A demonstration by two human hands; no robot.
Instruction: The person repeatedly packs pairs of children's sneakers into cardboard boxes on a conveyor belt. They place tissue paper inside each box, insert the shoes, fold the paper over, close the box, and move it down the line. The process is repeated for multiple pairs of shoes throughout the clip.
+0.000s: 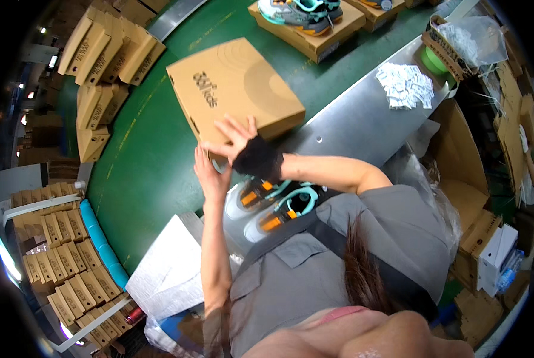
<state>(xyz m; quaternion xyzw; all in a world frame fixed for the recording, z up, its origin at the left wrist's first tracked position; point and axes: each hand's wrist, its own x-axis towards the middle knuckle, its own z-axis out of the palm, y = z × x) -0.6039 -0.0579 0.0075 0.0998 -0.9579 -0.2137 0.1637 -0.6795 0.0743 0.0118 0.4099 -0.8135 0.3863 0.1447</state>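
Shoebox touched by both hands on conveyor.

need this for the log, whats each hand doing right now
Left hand: open, at the near edge of the closed cardboard shoe box.
Right hand: open, fingers spread on it.

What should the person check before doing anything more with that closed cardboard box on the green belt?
1. Lid of the cardboard box fully shut: ok.
2. Right hand on the box's near edge: ok.
3. Left hand has a firm grip on the box: cannot tell; it is raised at the near corner.
4. Green belt around the box free of things: ok.
5. Pair of shoes below the hands out of the way: ok.
6. Next open box with shoes apart from this one: ok.
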